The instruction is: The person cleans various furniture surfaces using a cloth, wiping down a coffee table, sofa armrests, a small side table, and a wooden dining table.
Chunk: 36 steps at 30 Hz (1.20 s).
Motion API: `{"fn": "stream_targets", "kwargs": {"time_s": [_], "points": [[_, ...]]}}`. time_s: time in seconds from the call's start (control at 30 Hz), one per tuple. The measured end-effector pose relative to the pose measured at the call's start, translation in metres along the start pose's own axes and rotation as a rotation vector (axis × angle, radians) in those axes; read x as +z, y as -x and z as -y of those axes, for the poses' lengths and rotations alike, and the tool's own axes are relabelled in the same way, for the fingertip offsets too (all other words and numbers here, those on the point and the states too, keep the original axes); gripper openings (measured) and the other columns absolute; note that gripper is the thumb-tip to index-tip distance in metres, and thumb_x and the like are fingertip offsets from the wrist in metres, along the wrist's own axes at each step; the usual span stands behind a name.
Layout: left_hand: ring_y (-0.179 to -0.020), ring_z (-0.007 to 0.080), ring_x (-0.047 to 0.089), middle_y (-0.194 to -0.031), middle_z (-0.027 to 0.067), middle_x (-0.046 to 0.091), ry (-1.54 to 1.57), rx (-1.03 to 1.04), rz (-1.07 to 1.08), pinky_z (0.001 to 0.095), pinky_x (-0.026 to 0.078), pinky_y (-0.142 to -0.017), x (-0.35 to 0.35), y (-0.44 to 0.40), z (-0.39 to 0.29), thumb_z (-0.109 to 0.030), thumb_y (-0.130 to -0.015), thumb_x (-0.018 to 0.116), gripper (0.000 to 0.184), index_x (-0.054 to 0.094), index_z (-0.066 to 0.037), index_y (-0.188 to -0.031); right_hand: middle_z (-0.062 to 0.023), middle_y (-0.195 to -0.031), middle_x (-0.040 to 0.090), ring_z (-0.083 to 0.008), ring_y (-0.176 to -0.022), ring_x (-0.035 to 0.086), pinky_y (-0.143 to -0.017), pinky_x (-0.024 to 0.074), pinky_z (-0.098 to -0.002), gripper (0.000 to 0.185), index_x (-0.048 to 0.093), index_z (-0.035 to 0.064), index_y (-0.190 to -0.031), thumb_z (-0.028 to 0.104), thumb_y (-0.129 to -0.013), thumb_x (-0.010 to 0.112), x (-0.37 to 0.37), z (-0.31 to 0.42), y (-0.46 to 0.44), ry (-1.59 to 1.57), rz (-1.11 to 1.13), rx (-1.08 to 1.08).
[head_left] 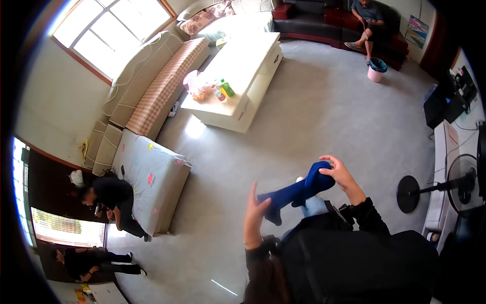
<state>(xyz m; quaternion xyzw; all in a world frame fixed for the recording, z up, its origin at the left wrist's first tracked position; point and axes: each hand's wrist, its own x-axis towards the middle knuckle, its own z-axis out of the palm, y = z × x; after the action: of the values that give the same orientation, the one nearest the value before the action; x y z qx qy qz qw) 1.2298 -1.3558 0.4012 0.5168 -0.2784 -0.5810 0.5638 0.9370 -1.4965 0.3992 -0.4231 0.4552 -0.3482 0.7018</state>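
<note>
A dark blue sock [293, 195] is stretched out between my two hands above the grey floor. At its wider, bunched end, my right hand [341, 177] grips the fabric between thumb and curled fingers. My left hand [254, 215] has the other end at its thumb, with one finger pointing up, and a flap of the blue cloth hangs down beside it. Whether this is one sock or two together, I cannot tell. Part of a light blue trouser leg [315, 206] shows beneath the sock.
A long white coffee table [248, 66] bears bottles and a bag. Sofas line the walls, one near sofa under a pale cover [142, 172]. A standing fan [435, 190] is at right, a pink bin [375, 75] at the back. One person sits far off; two others are at left.
</note>
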Motion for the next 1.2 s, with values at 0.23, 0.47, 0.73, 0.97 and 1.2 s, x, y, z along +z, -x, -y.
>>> {"fn": "stream_targets", "kwargs": {"time_s": [0.23,0.47,0.73,0.97,1.2], "points": [[-0.100,0.0204,0.056,-0.118,0.0163,0.052,0.124,0.030,-0.063,0.0291,0.047,-0.085,-0.002,-0.147,-0.073,0.007,-0.078,0.062,0.087,0.019,-0.009,-0.151,-0.0121,-0.094,0.069,-0.0191,-0.088,0.066,-0.082,0.0501,-0.0301,0.031,0.062,0.0024,-0.106,0.008,-0.077,0.071,-0.011,0.062,-0.183,0.537,0.003,-0.256],[-0.100,0.0193,0.058,-0.110,0.0136,0.056,0.393,0.202,-0.148,0.0306,0.047,-0.090,-0.026,-0.276,-0.138,0.013,-0.082,0.049,0.077,0.021,-0.007,-0.151,-0.0099,-0.089,0.067,-0.0157,-0.083,0.064,-0.077,0.0504,-0.0283,0.027,0.061,0.0013,-0.106,-0.001,-0.079,0.063,0.021,0.167,-0.319,0.478,0.080,-0.315],[-0.097,0.0246,0.062,-0.109,0.0168,0.059,0.497,0.224,-0.223,0.0351,0.050,-0.089,-0.094,-0.460,-0.194,0.007,-0.084,0.052,0.075,0.018,-0.004,-0.150,-0.0052,-0.091,0.063,-0.0123,-0.084,0.060,-0.079,0.0491,-0.0266,0.036,0.059,0.0006,-0.110,-0.008,-0.076,0.051,0.008,0.198,-0.489,0.238,0.113,-0.238],[-0.099,0.0228,0.062,-0.110,0.0175,0.061,0.298,0.051,-0.064,0.0323,0.050,-0.089,-0.101,-0.647,-0.270,0.007,-0.083,0.053,0.067,0.030,-0.002,-0.146,-0.0070,-0.091,0.060,-0.0170,-0.080,0.060,-0.076,0.0500,-0.0334,0.035,0.058,0.0017,-0.103,0.009,-0.071,0.045,-0.014,0.259,-0.610,-0.469,-0.064,-0.008],[-0.131,0.0197,0.039,-0.145,0.0107,0.041,-0.123,0.023,0.242,0.0284,0.030,-0.108,-0.013,-0.806,-0.341,0.004,-0.082,0.060,0.066,0.038,-0.002,-0.144,-0.0067,-0.093,0.064,-0.0160,-0.081,0.060,-0.067,0.0500,-0.0300,0.044,0.054,0.0049,-0.125,0.037,-0.094,0.049,-0.035,0.314,-0.720,-0.225,0.152,0.202]]}}
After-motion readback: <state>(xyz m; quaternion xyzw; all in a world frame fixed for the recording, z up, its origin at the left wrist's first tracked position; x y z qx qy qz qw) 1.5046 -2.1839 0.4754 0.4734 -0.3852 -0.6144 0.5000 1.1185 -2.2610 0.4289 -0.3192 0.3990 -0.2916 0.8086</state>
